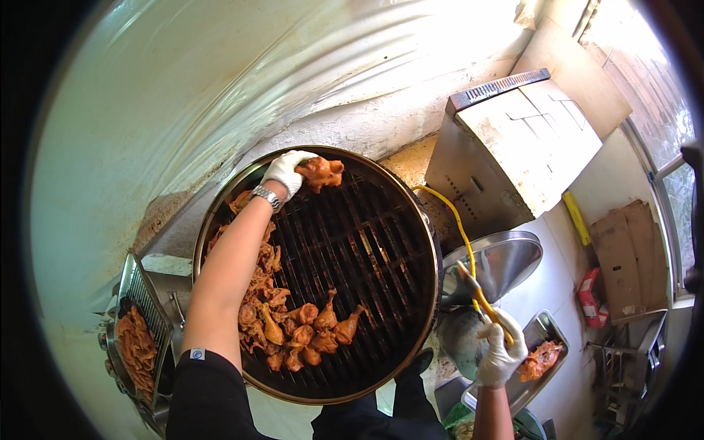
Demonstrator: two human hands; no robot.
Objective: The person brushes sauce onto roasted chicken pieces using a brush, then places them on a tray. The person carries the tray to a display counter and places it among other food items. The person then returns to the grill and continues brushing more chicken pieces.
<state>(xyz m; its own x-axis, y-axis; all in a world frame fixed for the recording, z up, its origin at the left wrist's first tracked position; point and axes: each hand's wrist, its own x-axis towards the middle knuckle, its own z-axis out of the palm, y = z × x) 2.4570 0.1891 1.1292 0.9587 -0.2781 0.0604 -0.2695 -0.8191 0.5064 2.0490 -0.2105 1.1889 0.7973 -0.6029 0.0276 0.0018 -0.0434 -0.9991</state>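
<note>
My left hand [286, 170], in a white glove, grips a raw-looking, reddish marinated chicken piece [320, 174] over the far side of a large round grill [341, 264]. Dark bars make up its grate. Along its left and near side lie many chicken pieces [269, 258], with several drumsticks [325, 318] at the near edge of the pile. To the right of the grill, my gloved right hand [500, 347] is closed around a long brown-yellow utensil [483, 300], whose kind I cannot tell. Below that hand, a steel tray [520, 388] holds another marinated chicken piece [542, 360].
A yellow hose [459, 220] runs beside the grill near a metal box-shaped appliance [528, 137]. A shiny steel lid [498, 267] and a grey gas cylinder [461, 336] stand at right. On the left, browned meat [135, 349] lies beside a wire rack [144, 308]. Plastic sheeting [231, 71] covers the wall.
</note>
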